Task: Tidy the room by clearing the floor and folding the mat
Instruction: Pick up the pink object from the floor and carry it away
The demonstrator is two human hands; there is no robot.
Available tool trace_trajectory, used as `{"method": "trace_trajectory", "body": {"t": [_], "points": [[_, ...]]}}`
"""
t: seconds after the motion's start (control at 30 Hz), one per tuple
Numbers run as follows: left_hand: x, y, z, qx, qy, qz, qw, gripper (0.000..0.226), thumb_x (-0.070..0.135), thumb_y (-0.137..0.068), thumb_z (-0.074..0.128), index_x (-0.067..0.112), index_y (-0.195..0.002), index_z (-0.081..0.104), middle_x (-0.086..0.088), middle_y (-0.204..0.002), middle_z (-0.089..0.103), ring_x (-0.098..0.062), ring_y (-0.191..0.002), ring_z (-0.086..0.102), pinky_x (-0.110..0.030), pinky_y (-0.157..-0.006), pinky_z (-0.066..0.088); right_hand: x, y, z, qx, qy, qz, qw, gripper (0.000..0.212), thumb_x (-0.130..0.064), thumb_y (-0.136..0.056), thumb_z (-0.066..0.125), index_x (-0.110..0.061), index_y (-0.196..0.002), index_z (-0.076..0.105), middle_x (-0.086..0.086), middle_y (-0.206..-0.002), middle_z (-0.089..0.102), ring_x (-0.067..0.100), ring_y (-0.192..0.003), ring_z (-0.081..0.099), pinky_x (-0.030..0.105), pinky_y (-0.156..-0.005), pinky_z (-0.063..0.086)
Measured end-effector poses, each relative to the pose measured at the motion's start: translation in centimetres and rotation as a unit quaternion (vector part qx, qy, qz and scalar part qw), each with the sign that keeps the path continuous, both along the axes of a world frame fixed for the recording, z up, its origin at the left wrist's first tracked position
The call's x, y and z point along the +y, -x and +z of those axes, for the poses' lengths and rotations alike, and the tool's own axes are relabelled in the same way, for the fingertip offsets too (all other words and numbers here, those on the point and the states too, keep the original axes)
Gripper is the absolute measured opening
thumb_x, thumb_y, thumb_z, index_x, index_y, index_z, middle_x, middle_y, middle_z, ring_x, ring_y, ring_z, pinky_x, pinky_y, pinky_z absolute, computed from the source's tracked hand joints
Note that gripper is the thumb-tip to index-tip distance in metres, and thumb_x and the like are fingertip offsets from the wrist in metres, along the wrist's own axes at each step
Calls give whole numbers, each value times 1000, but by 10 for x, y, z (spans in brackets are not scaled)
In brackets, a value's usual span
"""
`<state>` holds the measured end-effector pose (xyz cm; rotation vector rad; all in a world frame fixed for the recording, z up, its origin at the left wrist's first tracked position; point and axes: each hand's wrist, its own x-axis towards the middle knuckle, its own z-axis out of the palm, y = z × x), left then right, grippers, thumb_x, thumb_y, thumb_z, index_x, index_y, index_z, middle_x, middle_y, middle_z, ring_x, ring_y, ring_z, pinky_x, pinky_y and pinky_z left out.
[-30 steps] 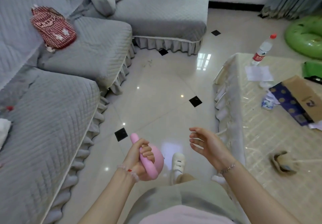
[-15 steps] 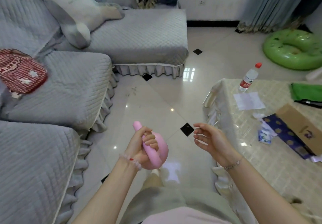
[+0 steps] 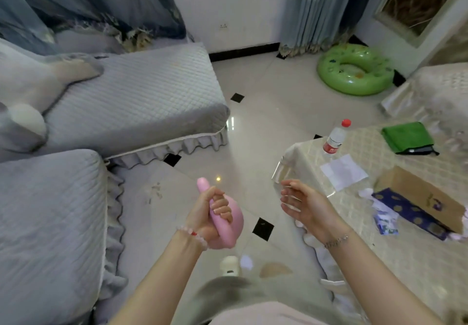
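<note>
The left hand (image 3: 207, 217) is raised in front of the body with the forearm coming up from the lower edge of the view, its wrist bent and its knuckles turned to the right. Its fingers are curled tightly round the rod-like handle of a pink plastic toy (image 3: 236, 221). The handle's rounded tip sticks up above the thumb, and the toy's bulbous body bulges out to the right of the fingers and below the heel of the palm. The toy is held in the air above the tiled floor (image 3: 273, 112), between the grey quilted sofa (image 3: 139, 102) and the table (image 3: 379, 236).

The right hand (image 3: 304, 205) is level with it and apart from it, palm facing left, with the fingers spread, nearly straight and holding nothing. It is just in front of the table's near corner.

There are two hands, each with one bracelet: a beaded bracelet (image 3: 192, 234) on the left wrist and a chain bracelet (image 3: 336, 241) on the right. One green swim ring (image 3: 354, 88) lies on the floor near the far curtain, well apart from both hands. On the table there are one red-capped water bottle (image 3: 334, 138), one white sheet of paper (image 3: 343, 171), one folded green bag (image 3: 406, 137) and one cardboard box (image 3: 417, 195). One plush toy (image 3: 27, 91) lies on the sofa at the left
</note>
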<state>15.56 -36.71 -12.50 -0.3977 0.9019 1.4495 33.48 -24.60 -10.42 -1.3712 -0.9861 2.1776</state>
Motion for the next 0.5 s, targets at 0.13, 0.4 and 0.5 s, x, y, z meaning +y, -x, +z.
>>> {"method": "trace_trajectory", "body": {"t": [0.13,0.4,0.5], "points": [[42,52,10,-15,-26,16,999,50,13,-87,39,18,-38,33,8,-33,23,-5,-27,26,-15,-34,25,45,33,1,20,3,-34,999,19,-15,-94,47,-11,-91,66,2,-73,62,14,-68,59,29,-75,49],[153,128,0,-16,-14,-14,1000,46,12,-84,43,18,-39,35,8,-34,24,-5,-28,26,-15,-34,24,158,106,-15,29,26,-49,998,20,-15,-94,45,-12,-93,65,1,-75,62,13,-71,59,29,-75,48],[207,154,-6,-18,13,-17,1000,48,11,-85,42,19,-39,32,8,-34,24,-5,-27,26,-15,-33,24,213,137,-22,31,33,-51,998,21,-15,-95,44,-12,-92,64,0,-73,61,13,-71,58,28,-74,47]]}}
